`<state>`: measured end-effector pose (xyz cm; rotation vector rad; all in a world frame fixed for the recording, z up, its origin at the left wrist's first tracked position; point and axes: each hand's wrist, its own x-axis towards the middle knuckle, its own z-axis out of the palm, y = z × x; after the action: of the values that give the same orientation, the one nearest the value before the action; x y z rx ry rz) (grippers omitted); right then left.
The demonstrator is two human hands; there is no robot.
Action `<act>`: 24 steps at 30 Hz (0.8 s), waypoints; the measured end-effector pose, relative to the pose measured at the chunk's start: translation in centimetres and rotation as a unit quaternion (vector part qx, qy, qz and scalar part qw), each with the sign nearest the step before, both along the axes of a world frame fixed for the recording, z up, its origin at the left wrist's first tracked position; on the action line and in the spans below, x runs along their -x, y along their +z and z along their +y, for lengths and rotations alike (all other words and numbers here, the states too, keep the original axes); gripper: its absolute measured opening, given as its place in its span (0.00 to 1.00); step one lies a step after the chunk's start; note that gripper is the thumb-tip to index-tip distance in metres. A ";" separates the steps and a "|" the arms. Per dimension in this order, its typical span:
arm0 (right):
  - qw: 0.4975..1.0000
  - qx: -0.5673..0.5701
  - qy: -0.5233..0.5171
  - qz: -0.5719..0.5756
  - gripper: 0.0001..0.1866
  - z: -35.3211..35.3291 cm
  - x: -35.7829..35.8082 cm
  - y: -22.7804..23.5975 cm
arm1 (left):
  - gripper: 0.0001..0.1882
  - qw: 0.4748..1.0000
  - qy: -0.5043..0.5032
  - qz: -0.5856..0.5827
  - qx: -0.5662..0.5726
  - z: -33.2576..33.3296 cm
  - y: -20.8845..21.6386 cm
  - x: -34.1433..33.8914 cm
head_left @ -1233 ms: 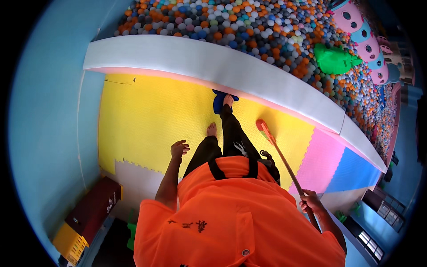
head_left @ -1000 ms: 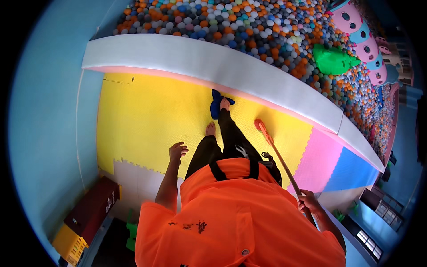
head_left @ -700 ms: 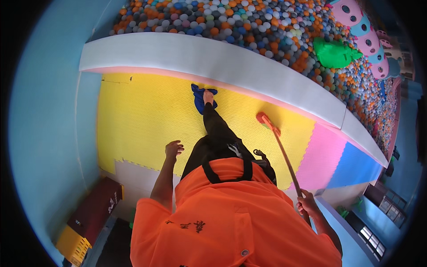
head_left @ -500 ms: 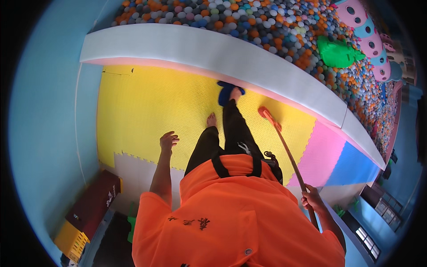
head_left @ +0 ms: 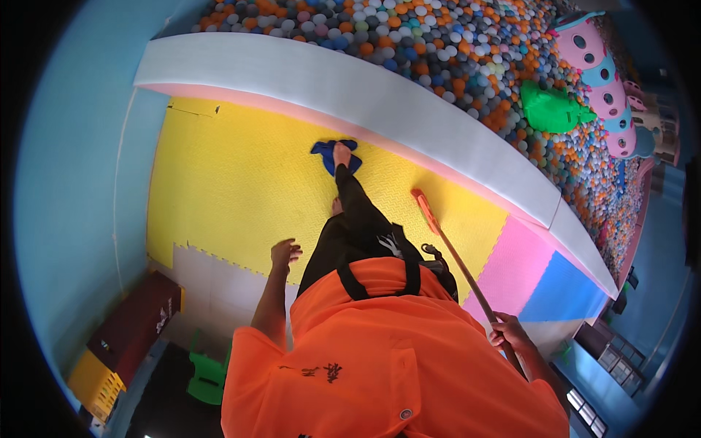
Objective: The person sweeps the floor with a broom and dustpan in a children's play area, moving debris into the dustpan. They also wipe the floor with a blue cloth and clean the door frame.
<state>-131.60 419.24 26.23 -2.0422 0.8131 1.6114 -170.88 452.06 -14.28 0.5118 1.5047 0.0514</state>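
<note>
A long wooden handle runs through my closed right hand (head_left: 509,330) at my right side. It belongs to an orange-headed broom (head_left: 426,210), whose head is down at the yellow foam mat (head_left: 241,175). My left hand (head_left: 286,252) hangs free at my left side, fingers apart and nothing in them. One bare foot presses on a dark blue cloth (head_left: 326,155), crumpled on the mat close to the padded border. My other foot is mostly hidden behind the trouser leg.
A white padded wall (head_left: 292,69) curves across the far side, holding back a ball pit (head_left: 438,44) with a green toy (head_left: 551,108). Pink (head_left: 518,255) and blue mats (head_left: 562,288) lie to the right. Maroon and yellow boxes stand at the near left, beside a green chair (head_left: 208,376).
The foot on the blue cloth has slid left along the padded border, taking the cloth with it. The broom's head has shifted slightly left and nearer, still in my right hand.
</note>
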 end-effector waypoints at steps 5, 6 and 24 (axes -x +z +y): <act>1.000 0.004 0.008 -0.006 0.27 0.1 -0.2 0.6 | 0.15 0.995 -0.041 -0.031 -0.084 6.4 1.1 -3.2; 1.000 -0.002 0.014 -0.007 0.27 0.1 -0.2 0.4 | 0.15 0.994 -0.040 -0.022 -0.102 7.2 1.3 -3.1; 0.996 0.005 0.082 0.044 0.23 2.5 -5.1 -0.4 | 0.17 0.994 0.087 0.048 0.051 -7.2 2.0 3.1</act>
<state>-126.47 421.72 25.78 -2.1050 0.7003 1.8010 -173.96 444.90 -12.32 0.3043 1.6334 0.0856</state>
